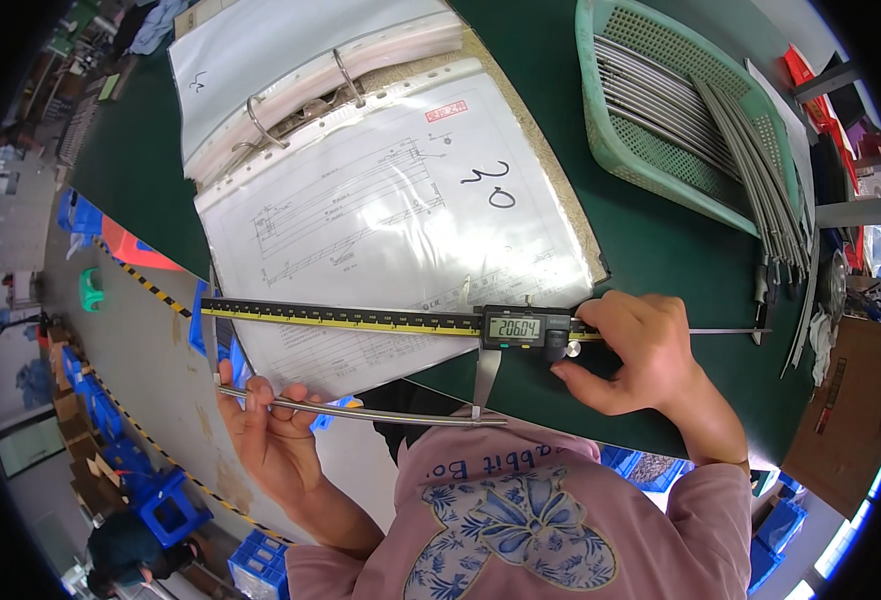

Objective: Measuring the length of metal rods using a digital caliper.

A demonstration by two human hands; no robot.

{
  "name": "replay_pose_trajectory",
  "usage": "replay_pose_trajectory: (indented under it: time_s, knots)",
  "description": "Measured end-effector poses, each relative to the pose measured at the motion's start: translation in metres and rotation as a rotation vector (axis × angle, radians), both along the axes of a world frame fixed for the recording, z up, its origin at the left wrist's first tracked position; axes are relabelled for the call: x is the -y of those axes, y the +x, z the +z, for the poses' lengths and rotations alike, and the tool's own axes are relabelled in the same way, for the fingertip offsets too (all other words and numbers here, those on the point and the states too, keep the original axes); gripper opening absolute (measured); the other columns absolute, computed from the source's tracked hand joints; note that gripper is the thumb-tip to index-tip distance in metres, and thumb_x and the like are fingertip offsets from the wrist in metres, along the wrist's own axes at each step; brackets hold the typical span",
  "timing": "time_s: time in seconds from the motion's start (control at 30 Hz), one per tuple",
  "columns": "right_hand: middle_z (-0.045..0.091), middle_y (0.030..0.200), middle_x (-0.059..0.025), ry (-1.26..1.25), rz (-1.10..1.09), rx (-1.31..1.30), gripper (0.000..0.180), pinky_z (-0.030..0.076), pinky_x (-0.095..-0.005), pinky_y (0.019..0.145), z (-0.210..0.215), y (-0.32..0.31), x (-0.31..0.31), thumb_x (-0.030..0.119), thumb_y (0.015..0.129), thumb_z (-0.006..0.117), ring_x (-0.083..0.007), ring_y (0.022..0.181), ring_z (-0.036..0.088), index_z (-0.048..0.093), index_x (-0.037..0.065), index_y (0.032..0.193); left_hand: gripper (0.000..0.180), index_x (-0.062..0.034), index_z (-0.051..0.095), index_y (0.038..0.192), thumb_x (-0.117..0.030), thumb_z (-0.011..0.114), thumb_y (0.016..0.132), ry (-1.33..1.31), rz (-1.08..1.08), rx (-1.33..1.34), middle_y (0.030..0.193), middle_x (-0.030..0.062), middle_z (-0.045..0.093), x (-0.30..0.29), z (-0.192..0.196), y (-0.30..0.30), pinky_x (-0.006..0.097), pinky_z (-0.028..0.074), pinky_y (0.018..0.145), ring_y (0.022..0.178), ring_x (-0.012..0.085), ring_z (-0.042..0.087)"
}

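Left hand (279, 435) fingers closed round a thin metal rod (381, 412) close to its left end; right hand (636, 350) grips the caliper (361, 317) at the right end of its slider, thumb low, fingers curled over the top; rod lies on the near side of the caliper beam, just in front of the pink shirt (521, 500), running left to right with its right end slightly nearer the body; caliper is spread wide, fixed jaw by the rod's left end, sliding jaw meeting the rod near its right end, a short bit of rod poking past it; contact at the left end is too small to tell; display (517, 331) is lit, facing up; depth bar (726, 331) sticks out right, beyond the right hand; caliper beam crosses over the near part of a sleeved sheet (361, 225) with a line drawing, in an open ring binder (538, 140) on the dark green table (571, 75); far right, a pale green basket (644, 172) holds more rods (666, 100), one bundle with near ends hanging over the rim; white rag (821, 345) right of those; left, on the floor, blue crates (171, 510), a green stool (91, 289), striped tape (161, 290); another person (131, 555) at near left.
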State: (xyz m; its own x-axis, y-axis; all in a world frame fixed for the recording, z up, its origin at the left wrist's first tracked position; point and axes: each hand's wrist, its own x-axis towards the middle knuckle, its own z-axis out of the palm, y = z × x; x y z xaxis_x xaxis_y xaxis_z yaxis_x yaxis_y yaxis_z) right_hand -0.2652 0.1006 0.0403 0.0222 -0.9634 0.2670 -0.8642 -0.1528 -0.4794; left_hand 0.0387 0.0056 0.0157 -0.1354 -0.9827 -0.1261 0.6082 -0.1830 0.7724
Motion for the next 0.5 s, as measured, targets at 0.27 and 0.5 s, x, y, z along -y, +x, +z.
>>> replay_pose_trajectory:
  time_s: [0.27,0.5]
  knots:
    - [0.049,0.057,-0.0057,-0.008,-0.014,0.014,0.031,0.036,-0.0310,0.037,0.000,-0.013,0.004,0.025,0.056,0.069,-0.0226,0.042,0.049,0.055,0.003,0.074,0.042,-0.0069,0.023,0.127,-0.005,0.038,0.088,0.013,0.005,0.009,0.088,0.0109,0.048,0.009,0.001,-0.016,0.047,0.054,0.066,0.078,0.0318,0.061]
    - [0.052,0.058,-0.0076,0.005,-0.005,-0.031,0.030,0.036,-0.0339,0.042,-0.011,0.000,0.005,0.027,0.059,0.069,-0.0250,0.048,0.052,0.057,0.005,0.076,0.044,-0.0082,0.024,0.121,-0.006,0.046,0.083,0.133,0.120,0.196,0.081,0.0103,0.049,0.001,-0.010,-0.012,0.040,0.056,0.055,0.073,0.0311,0.061]
